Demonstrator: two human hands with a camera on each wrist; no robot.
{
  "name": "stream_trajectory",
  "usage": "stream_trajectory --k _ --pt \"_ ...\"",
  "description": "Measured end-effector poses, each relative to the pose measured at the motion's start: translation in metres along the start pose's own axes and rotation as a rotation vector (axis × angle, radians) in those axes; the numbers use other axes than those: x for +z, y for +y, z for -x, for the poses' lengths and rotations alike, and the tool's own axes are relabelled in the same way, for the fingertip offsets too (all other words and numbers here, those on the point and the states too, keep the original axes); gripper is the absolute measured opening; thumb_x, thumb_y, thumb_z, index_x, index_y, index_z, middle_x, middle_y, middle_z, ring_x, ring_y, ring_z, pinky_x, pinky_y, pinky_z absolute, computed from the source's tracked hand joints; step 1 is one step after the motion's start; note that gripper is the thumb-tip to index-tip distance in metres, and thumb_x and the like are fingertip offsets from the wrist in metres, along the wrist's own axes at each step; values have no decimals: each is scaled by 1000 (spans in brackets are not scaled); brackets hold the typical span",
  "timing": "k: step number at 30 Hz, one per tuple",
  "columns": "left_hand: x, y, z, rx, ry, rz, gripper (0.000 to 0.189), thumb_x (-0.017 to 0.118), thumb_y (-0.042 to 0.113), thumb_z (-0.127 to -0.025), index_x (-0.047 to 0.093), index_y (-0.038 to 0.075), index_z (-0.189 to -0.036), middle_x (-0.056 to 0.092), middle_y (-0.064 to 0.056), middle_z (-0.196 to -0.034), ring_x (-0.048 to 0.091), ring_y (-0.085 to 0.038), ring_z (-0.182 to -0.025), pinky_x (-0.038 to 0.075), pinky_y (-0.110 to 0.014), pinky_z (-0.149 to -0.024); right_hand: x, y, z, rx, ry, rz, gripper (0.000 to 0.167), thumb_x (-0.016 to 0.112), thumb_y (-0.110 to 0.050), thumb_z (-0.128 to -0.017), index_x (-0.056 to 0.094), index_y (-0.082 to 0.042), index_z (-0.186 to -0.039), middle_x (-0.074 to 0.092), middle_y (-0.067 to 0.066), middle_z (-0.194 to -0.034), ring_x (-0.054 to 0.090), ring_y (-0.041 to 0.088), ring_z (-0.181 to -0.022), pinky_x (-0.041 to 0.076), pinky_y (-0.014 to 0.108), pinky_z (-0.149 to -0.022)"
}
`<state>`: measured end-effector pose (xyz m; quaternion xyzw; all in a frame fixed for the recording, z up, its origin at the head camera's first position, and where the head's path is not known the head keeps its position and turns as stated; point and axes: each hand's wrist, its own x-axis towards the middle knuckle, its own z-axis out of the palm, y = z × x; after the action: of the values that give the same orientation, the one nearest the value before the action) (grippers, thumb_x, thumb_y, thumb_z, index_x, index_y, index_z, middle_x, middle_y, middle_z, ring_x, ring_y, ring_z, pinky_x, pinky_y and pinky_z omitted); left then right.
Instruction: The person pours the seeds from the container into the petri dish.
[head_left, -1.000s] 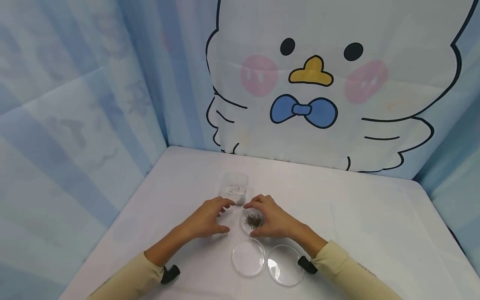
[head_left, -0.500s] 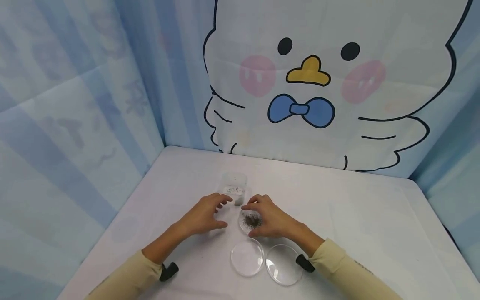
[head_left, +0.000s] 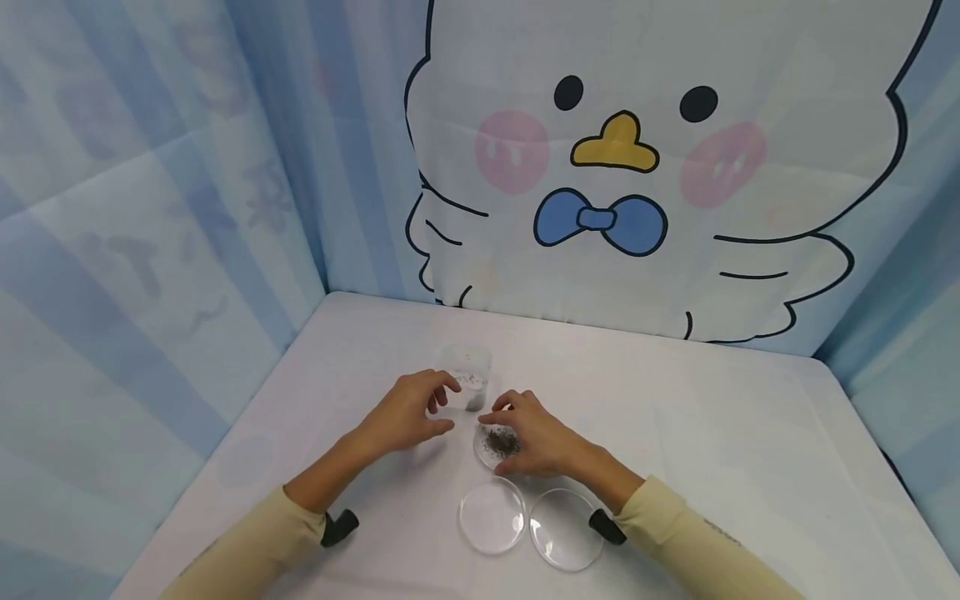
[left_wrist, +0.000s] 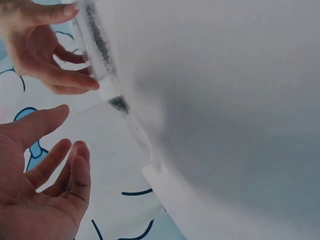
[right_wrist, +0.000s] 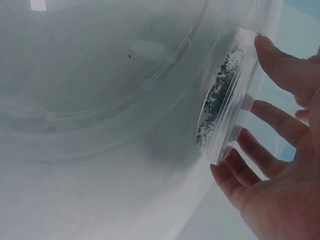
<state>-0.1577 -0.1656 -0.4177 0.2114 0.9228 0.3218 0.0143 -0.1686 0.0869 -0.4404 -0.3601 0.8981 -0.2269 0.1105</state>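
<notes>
My right hand (head_left: 540, 437) grips a round clear petri dish (head_left: 495, 450) by its rim, thumb on the near side and fingers on the far side. A patch of dark granules lies in the dish. In the right wrist view, the thumb and fingertips meet opposite edges of the dish (right_wrist: 225, 107), which stands low on the table. My left hand (head_left: 408, 412) hovers left of it with relaxed, parted fingers and nothing in them. Just beyond its fingertips is a clear plastic container (head_left: 467, 360) with a little dark material at its near end.
Two clear round dish pieces (head_left: 491, 517) lie side by side in front of the filled dish, the right one (head_left: 566, 533) partly beneath the black wrist camera (head_left: 607, 527). A white cloth covers the table (head_left: 712, 467); a printed curtain (head_left: 600, 292) stands behind it.
My left hand has moved up and away from my body, toward the clear container. The right hand keeps its grip on the petri dish, which stays in place.
</notes>
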Motion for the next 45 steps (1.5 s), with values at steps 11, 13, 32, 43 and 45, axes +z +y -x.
stream_trajectory --k 11,13,32,43,45 --pt "-14 -12 -24 -52 121 62 76 91 15 -79 52 13 -143 51 -18 -127 56 -37 -115 56 -45 -93 -7 -2 11 -8 93 -36 54 84 -24 -87 66 -13 -136 55 10 -139 48 32 -130 49 54 -106" --pt "-17 -17 -28 -57 103 87 85 92 17 -78 46 15 -149 46 -21 -137 52 -41 -127 54 -53 -102 -8 -6 16 -6 126 -52 49 83 -22 -88 67 -12 -134 56 9 -137 49 31 -129 50 53 -105" --pt "-20 -40 -47 -55 -114 204 97 89 6 -81 34 13 -160 40 -27 -158 49 -49 -140 43 -58 -116 -1 -23 50 9 99 -157 50 82 -24 -88 65 -13 -133 58 5 -132 53 25 -128 48 52 -107" --pt "-14 -42 -53 -44 -120 218 92 88 5 -81 38 11 -158 45 -24 -155 53 -45 -137 46 -54 -114 10 -28 62 11 92 -148 58 85 -28 -85 62 -13 -136 57 2 -129 53 22 -124 49 47 -105" --pt "-15 -40 -53 -25 -111 222 91 88 3 -80 39 9 -157 45 -24 -154 53 -45 -137 47 -55 -114 10 -29 64 10 95 -143 61 85 -29 -84 61 -12 -137 57 4 -129 53 22 -123 49 47 -105"
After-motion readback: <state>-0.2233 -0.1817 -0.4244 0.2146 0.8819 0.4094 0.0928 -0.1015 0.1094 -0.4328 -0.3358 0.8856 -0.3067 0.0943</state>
